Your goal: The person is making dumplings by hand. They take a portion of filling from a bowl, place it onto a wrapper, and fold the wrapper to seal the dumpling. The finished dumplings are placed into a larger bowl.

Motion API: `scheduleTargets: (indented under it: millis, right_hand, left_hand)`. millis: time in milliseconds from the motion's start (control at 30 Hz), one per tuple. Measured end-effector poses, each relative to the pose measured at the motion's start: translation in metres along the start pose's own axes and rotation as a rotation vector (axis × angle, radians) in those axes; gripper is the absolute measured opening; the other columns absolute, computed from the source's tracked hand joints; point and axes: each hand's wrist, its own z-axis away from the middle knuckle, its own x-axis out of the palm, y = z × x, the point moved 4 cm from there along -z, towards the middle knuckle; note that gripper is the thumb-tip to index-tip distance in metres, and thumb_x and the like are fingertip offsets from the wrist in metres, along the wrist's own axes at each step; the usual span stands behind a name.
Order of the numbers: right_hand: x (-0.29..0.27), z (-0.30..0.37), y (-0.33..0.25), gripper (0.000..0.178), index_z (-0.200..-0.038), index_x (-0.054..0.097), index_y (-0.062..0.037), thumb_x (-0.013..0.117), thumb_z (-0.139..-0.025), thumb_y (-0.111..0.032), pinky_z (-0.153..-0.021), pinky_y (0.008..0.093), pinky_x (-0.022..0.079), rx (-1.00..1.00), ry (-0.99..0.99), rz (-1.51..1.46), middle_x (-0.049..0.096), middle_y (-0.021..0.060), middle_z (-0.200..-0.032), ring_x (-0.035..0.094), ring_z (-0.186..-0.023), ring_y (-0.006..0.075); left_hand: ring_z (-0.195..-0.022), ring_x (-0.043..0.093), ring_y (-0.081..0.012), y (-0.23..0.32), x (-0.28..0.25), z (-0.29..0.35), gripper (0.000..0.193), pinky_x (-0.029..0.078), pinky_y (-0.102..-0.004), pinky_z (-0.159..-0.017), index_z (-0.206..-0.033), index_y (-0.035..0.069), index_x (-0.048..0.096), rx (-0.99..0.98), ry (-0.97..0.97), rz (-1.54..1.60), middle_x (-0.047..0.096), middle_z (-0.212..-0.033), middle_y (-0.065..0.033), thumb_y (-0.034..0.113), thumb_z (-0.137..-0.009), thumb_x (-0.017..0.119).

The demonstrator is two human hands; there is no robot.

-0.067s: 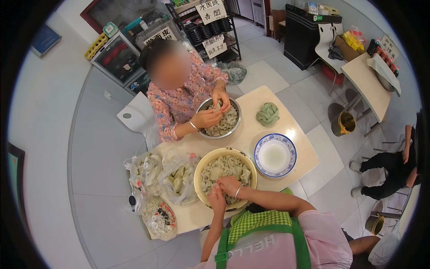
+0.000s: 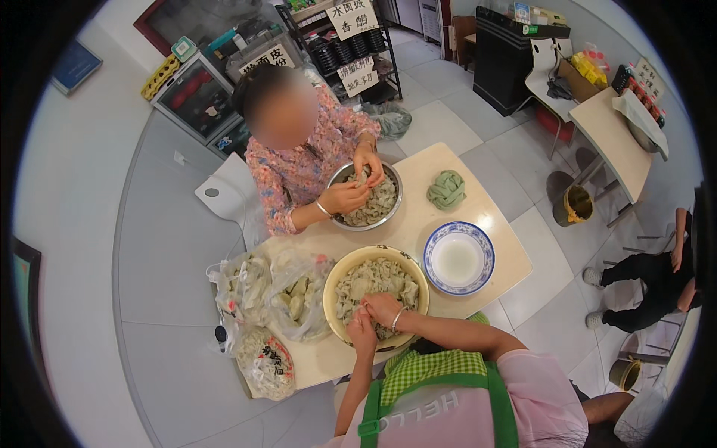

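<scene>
My left hand (image 2: 361, 331) and my right hand (image 2: 382, 308) meet above the near side of a cream-yellow basin (image 2: 417, 278). Their fingers are closed and pinched together, and whatever lies between them is too small and covered to make out. The basin holds pale, greenish-white torn food pieces (image 2: 377, 278), with one larger rounded lump among them. Right of it stands a bowl with a blue-patterned rim (image 2: 486, 254), filled with cloudy whitish liquid. To the left, plastic bags (image 2: 300, 291) hold pale green chunks, and a tied bag (image 2: 267, 366) of pale food lies at the table's near-left corner.
Across the table (image 2: 493, 216), a person in a floral top (image 2: 261, 175) works with both hands over a metal bowl (image 2: 399, 196) of similar pieces. A bundled green cloth (image 2: 447, 190) lies at the far right. Farther right are a side table (image 2: 612, 142) and a bin (image 2: 573, 205).
</scene>
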Motion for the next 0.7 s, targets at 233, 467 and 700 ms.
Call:
scheduleTargets:
  millis: [233, 467, 700]
  right_hand:
    - [-0.013, -0.01, 0.033, 0.021, -0.096, 0.054, 0.0001, 0.046, -0.077, -0.003, -0.053, 0.0274, 0.047, 0.152, 0.038, -0.308, 0.059, 0.0111, -0.069, 0.059, -0.056, 0.0163]
    - [-0.019, 0.001, 0.013, 0.02, -0.098, 0.046, 0.0023, 0.047, -0.079, -0.005, -0.053, 0.0319, 0.047, 0.102, -0.142, -0.351, 0.059, 0.0114, -0.068, 0.059, -0.059, 0.0207]
    - [-0.02, 0.008, 0.001, 0.022, -0.101, 0.042, -0.0021, 0.046, -0.081, -0.011, -0.059, 0.036, 0.044, -0.01, -0.194, -0.265, 0.059, 0.0125, -0.067, 0.058, -0.065, 0.0256]
  left_hand:
    - [-0.049, 0.033, -0.0076, -0.007, 0.005, 0.002, 0.031, 0.027, -0.0244, -0.044, -0.07, 0.006, 0.041, -0.141, -0.065, 0.286, 0.038, -0.058, -0.0001, 0.028, -0.091, 0.035]
    - [-0.053, 0.038, -0.0074, -0.018, 0.003, -0.005, 0.029, 0.03, -0.021, -0.048, -0.085, 0.005, 0.048, -0.25, -0.237, 0.232, 0.043, -0.061, 0.0005, 0.031, -0.091, 0.035]
    - [-0.062, 0.046, -0.012, -0.015, 0.001, -0.005, 0.026, 0.036, -0.0246, -0.054, -0.084, 0.002, 0.045, -0.154, -0.321, 0.199, 0.048, -0.066, -0.0079, 0.027, -0.09, 0.039]
